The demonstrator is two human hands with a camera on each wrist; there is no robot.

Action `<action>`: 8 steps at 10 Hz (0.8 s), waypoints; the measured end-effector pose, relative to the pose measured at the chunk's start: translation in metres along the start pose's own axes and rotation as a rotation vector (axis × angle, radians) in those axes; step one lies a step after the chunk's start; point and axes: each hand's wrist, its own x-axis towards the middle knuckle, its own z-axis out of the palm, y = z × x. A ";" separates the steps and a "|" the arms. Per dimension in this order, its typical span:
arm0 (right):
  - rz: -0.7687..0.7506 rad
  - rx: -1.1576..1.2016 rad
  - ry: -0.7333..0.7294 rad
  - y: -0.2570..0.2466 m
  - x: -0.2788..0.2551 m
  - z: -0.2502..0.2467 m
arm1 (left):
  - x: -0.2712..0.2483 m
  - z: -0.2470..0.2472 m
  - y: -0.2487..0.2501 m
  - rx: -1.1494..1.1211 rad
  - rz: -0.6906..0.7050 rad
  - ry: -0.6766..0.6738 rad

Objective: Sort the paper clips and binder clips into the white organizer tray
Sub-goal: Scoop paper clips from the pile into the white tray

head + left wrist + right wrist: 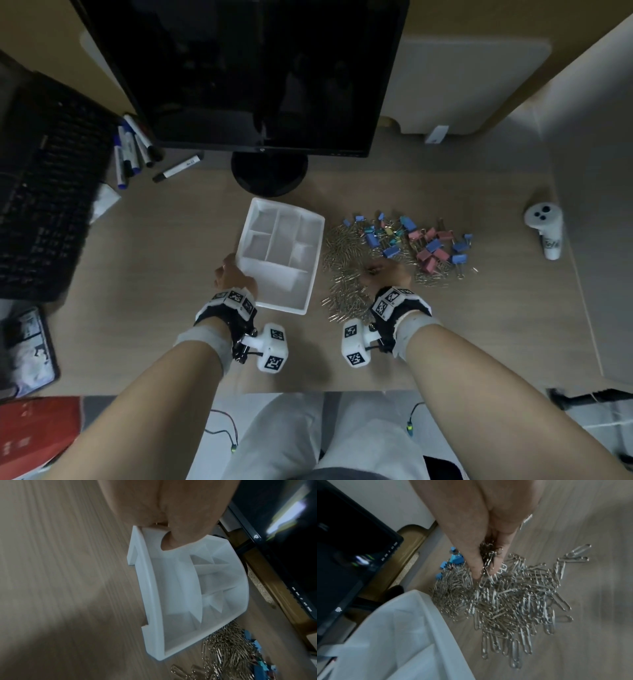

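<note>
Pinching paper clips (pixel 489 559), right hand (pixel 488 534) tops pile.

Black wrist straps (pixel 226 317) carry white marker-tagged camera blocks (pixel 272 347).

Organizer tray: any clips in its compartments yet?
No, the head view shows every compartment of the white organizer tray bare, with the paper clips and binder clips on the desk beside it.

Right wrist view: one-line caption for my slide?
Right hand gathers a pinch of paper clips from the pile beside the empty tray.
</note>
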 end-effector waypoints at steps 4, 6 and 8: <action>-0.033 0.146 -0.418 -0.041 -0.033 0.015 | 0.013 -0.024 -0.021 0.139 0.104 -0.177; -0.152 0.160 -0.593 -0.061 -0.056 0.070 | 0.011 -0.024 -0.034 0.063 0.150 -0.199; -0.029 0.030 -0.557 -0.074 -0.050 0.057 | 0.010 -0.022 -0.036 0.154 0.113 -0.216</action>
